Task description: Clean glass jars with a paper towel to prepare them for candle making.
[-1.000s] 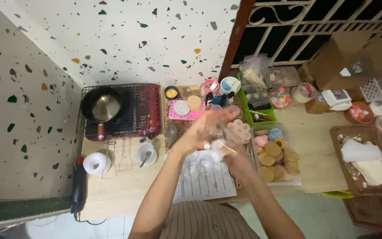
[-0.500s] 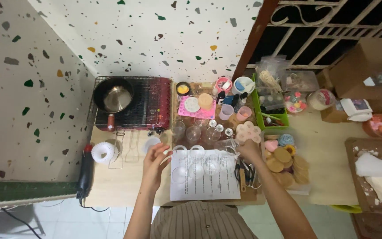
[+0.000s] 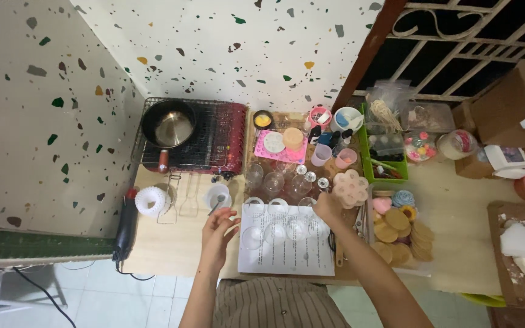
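Note:
A white printed paper sheet lies at the table's near edge, with several clear glass cups standing on it. My left hand hovers with fingers apart just left of the sheet, below a small white cup with a spoon. My right hand rests curled at the sheet's top right corner, beside a glass and just below a pink flower-shaped mould. Whether it grips anything is hidden. More empty glasses stand behind the sheet.
A red stove with a wire rack and black pan sits at the back left. A black heat gun and white roll lie left. A green tray, brown discs and a wooden tray are right.
A second ago both hands were raised together close in front of me. They came down and spread apart to the two sides of the paper sheet.

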